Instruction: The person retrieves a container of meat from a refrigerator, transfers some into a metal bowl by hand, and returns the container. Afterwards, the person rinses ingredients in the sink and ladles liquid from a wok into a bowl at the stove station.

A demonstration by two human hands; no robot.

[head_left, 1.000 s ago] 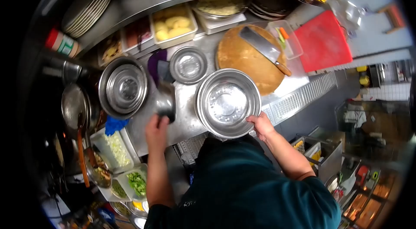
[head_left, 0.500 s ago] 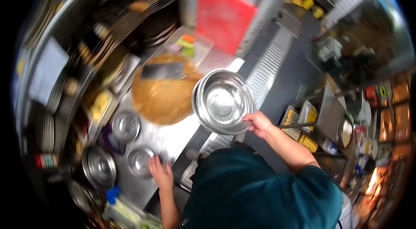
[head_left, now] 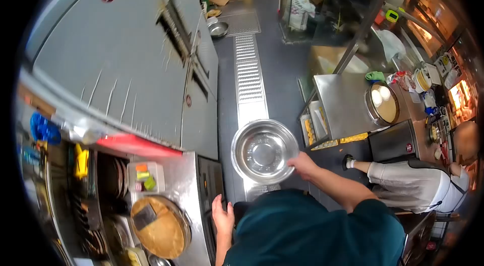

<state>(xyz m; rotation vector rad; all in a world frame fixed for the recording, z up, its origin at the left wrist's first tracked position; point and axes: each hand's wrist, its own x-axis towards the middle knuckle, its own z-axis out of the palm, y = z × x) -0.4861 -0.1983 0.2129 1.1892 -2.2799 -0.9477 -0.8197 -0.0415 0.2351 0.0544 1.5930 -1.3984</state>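
A shiny steel bowl (head_left: 264, 130) is held out in front of my body, its hollow side facing up. My right hand (head_left: 303, 164) grips its right rim. Whether another bowl is nested under it cannot be seen from above. My left hand (head_left: 223, 215) holds nothing, fingers apart, beside the edge of the steel counter (head_left: 194, 185). On that counter lies a round wooden chopping block (head_left: 164, 233) with a cleaver (head_left: 144, 216) on top. Behind the block is a clear container (head_left: 146, 180) of colourful pieces.
Large grey cabinet doors (head_left: 121, 39) rise on the left. A metal floor grate (head_left: 249, 77) runs ahead, with another steel bowl (head_left: 218, 29) standing far off. At right is a steel table (head_left: 348, 105) carrying a round pan (head_left: 381, 105); a person (head_left: 403, 185) is beside it.
My view has turned right, from the counter toward the aisle. The bowl has come along in my right hand. My left hand has left the small bowl on the counter.
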